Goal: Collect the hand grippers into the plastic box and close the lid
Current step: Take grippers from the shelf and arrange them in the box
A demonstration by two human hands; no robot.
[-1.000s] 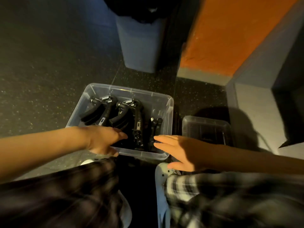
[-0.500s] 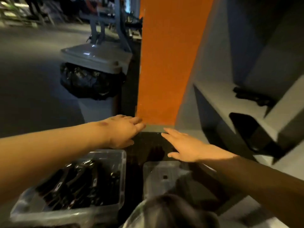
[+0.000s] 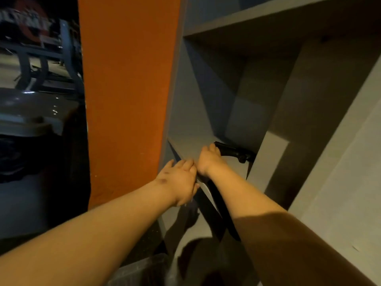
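A black hand gripper [image 3: 235, 152] lies on a grey shelf [image 3: 185, 144] in a cubby, its far end toward the cubby's right wall. My right hand [image 3: 207, 161] reaches onto the shelf, and its fingers curl over the gripper's near handle end. My left hand [image 3: 181, 178] rests beside it with straight fingers on the shelf's front edge, holding nothing. A bit of clear plastic [image 3: 140, 271] shows at the bottom edge; I cannot tell whether it is the box or the lid.
An orange panel [image 3: 127, 89] stands left of the cubby. A waste bin with a grey lid [image 3: 31, 112] and black liner sits further left. Another shelf board [image 3: 268, 19] spans above. A grey wall [image 3: 340, 162] closes the right side.
The view rose from the floor box to the shelf. Both hands moved up and forward; my right hand reached the gripper on the shelf, and my left hand came to the shelf edge.
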